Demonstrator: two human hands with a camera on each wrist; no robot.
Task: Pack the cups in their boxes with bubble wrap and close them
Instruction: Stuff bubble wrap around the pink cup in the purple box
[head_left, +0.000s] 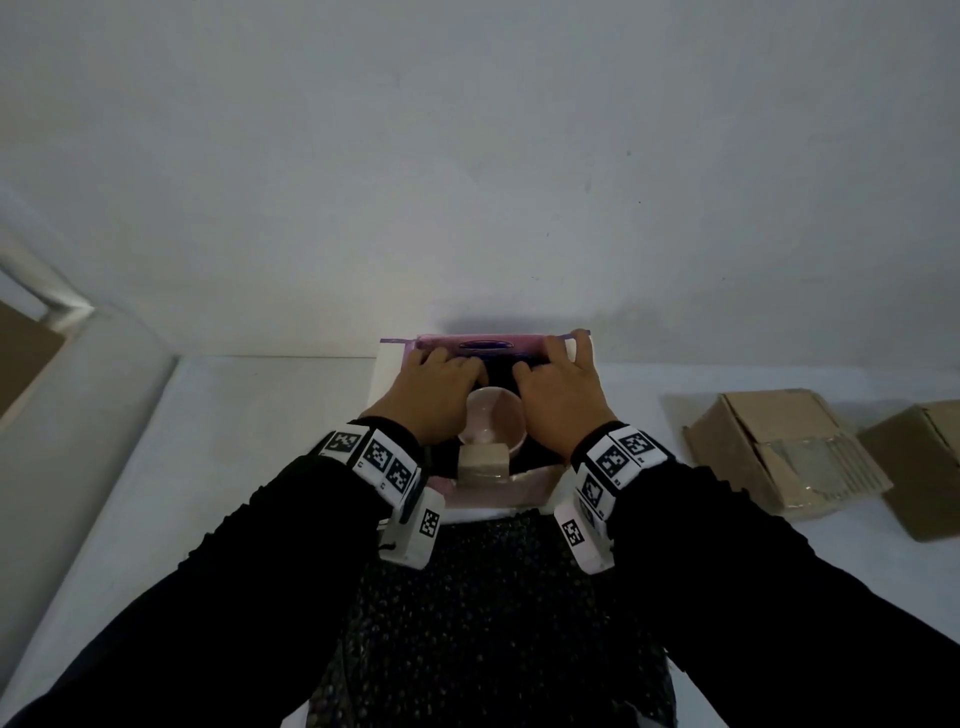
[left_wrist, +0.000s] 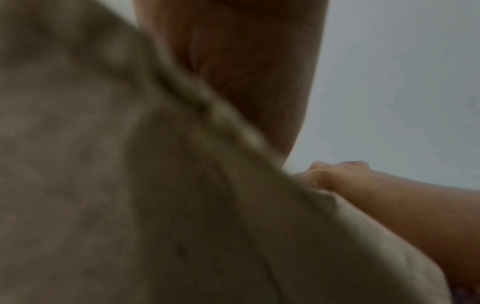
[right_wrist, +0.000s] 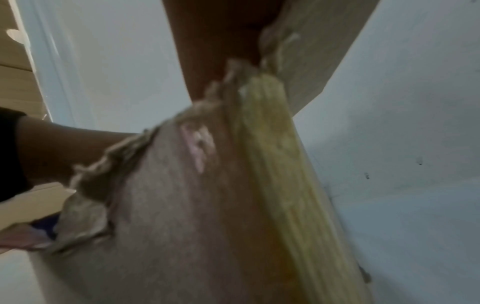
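At the surface's far edge, your left hand (head_left: 434, 387) and right hand (head_left: 558, 389) lie fingers-straight on the open box (head_left: 498, 491), flanking the pink cup (head_left: 493, 418).

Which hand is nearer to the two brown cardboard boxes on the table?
Right. The right hand rests on the pink box, on the side toward the brown cardboard boxes; the left hand is farther, beyond the cup.

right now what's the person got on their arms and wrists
Both arms are in long black sleeves. Behind the left hand and the right hand, each wrist carries a white band printed with square black-and-white markers, with a white camera block bearing another marker hanging beneath it. The hands are bare, without gloves.
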